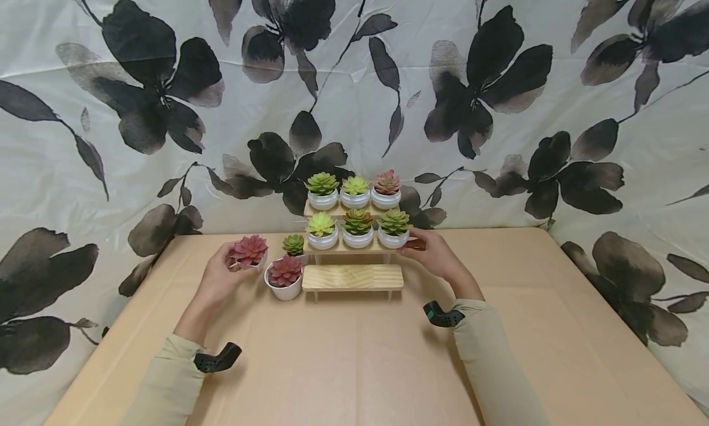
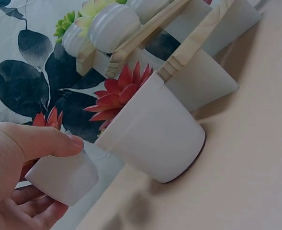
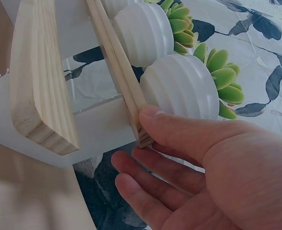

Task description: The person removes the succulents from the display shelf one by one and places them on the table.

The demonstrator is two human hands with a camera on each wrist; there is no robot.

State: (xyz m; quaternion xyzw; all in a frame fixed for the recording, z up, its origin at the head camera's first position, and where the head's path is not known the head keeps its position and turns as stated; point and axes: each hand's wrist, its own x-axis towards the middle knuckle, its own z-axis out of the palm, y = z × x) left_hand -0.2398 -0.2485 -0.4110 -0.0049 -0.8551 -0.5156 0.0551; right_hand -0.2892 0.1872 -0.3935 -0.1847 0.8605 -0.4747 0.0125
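Note:
My left hand [image 1: 221, 269] holds a small white pot [image 2: 66, 175] with a red succulent [image 1: 250, 250], thumb on the near side and fingers round below, left of the stand. Beside it stands a larger white pot [image 2: 152, 129] with a red succulent [image 1: 285, 271]. My right hand [image 1: 434, 253] is at the right end of the middle wooden shelf [image 3: 119, 72]. Its thumb rests at the shelf's end, against the round white pot [image 3: 179, 86] of a green succulent [image 1: 394, 221], with the fingers below the shelf.
The tiered stand's top shelf [image 1: 343, 210] and middle shelf each carry three potted succulents. Its lowest shelf [image 1: 352, 277] is bare wood. A green succulent [image 1: 293, 245] stands left of the stand. Floral cloth [image 1: 354, 75] hangs behind the light-brown table [image 1: 354, 364].

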